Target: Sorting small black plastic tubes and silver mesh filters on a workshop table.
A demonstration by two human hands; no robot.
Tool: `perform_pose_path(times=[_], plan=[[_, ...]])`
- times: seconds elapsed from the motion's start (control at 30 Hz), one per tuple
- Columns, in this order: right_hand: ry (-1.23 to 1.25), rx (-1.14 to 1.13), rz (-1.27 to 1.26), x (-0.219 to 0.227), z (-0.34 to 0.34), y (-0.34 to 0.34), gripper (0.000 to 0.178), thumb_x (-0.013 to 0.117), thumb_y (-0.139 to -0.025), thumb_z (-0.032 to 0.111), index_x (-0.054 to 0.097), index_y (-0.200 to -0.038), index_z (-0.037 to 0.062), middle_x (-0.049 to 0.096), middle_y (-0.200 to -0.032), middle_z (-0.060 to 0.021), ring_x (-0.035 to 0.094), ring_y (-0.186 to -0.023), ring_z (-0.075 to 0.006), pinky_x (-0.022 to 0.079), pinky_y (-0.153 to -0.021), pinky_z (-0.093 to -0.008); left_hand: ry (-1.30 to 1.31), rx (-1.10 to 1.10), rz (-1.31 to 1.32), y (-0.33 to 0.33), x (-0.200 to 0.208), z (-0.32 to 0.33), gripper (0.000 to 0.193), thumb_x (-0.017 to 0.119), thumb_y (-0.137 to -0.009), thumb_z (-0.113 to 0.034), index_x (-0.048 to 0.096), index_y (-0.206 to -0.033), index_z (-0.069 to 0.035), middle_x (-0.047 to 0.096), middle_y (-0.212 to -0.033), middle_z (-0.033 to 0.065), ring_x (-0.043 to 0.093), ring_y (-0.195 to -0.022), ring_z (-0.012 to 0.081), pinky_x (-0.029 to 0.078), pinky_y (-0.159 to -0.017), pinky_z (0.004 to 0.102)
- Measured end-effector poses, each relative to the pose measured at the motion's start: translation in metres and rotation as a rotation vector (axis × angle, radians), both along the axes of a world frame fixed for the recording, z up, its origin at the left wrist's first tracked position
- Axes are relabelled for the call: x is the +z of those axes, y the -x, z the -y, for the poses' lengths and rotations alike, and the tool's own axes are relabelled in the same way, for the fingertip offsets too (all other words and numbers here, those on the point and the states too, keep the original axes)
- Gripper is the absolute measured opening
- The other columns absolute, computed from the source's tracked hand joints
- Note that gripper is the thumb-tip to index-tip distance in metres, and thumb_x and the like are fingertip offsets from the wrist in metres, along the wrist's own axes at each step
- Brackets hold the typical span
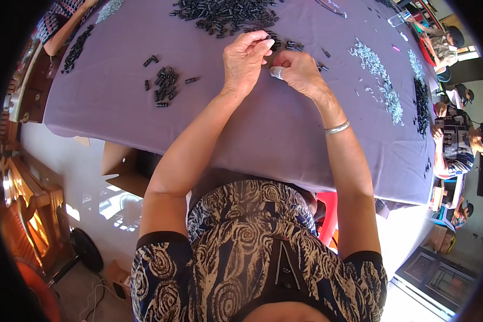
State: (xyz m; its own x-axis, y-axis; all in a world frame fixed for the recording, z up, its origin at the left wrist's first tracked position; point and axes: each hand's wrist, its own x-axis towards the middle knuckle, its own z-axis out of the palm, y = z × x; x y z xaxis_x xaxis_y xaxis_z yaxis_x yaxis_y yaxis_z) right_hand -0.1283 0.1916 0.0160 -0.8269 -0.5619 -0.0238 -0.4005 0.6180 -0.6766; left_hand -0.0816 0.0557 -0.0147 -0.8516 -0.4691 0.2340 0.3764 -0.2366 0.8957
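Observation:
My left hand is raised over the purple cloth, thumb and fingers pinched on a small black part that is mostly hidden by the fingertips. Close beside it, my right hand has its fingers curled in; what they hold, if anything, is hidden. A whitish wrap covers a digit of that hand, and a silver bangle circles the wrist. Loose black cylindrical pieces lie just beyond my hands. A small pile of the same black pieces rests to the left.
A big heap of black pieces lies at the far side of the purple tablecloth. Small silvery parts are scattered on the right. Other people sit around the table at left and right. A cardboard box stands below the front edge.

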Motion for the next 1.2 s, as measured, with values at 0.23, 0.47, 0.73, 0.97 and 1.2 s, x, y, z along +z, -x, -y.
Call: perform_pose_path(times=[0.23,0.47,0.73,0.97,1.2], plan=[[0.562,0.026,0.284,-0.004,-0.040,0.012,0.009,0.058,-0.082,0.000,0.061,-0.089,0.0039,0.062,-0.081,-0.0004,0.055,-0.070,-0.0063,0.047,-0.056,-0.0196,0.113,-0.229,0.045,-0.006,-0.004,-0.007,0.019,0.065,-0.082,-0.005,0.064,-0.100,-0.002,0.064,-0.090,0.0047,0.060,-0.072,0.0111,0.048,-0.058,0.0235],[1.029,0.144,0.610,-0.012,-0.065,0.010,0.012,0.060,-0.086,0.008,0.060,-0.097,0.0041,0.061,-0.082,-0.0020,0.056,-0.069,-0.0075,0.049,-0.055,-0.0221,0.120,-0.421,0.009,-0.011,-0.012,-0.026,0.017,0.063,-0.083,-0.004,0.063,-0.100,-0.001,0.060,-0.089,0.0033,0.058,-0.073,0.0098,0.047,-0.057,0.0220],[0.897,0.118,0.605,-0.009,-0.063,0.004,0.014,0.058,-0.085,0.001,0.059,-0.098,0.0015,0.058,-0.080,-0.0014,0.055,-0.066,-0.0067,0.049,-0.056,-0.0225,0.132,-0.451,0.048,-0.014,-0.014,-0.029,0.022,0.065,-0.082,-0.003,0.063,-0.104,0.000,0.061,-0.096,0.0072,0.058,-0.076,0.0131,0.047,-0.060,0.0251],[0.665,0.076,0.390,0.001,-0.063,0.002,0.011,0.058,-0.083,0.000,0.060,-0.094,0.0012,0.058,-0.081,-0.0004,0.053,-0.063,-0.0064,0.048,-0.055,-0.0215,0.252,-0.452,0.055,-0.017,-0.013,-0.030,0.019,0.064,-0.083,-0.002,0.063,-0.101,0.001,0.058,-0.089,0.0034,0.055,-0.071,0.0112,0.046,-0.060,0.0246],[0.559,0.075,0.245,0.012,-0.061,-0.005,0.007,0.056,-0.084,0.000,0.061,-0.089,0.0011,0.058,-0.076,0.0011,0.052,-0.061,-0.0053,0.046,-0.053,-0.0202,0.157,-0.410,0.039,-0.022,-0.012,-0.044,0.016,0.061,-0.083,0.001,0.063,-0.099,0.001,0.056,-0.086,0.0032,0.054,-0.068,0.0097,0.047,-0.059,0.0232]])
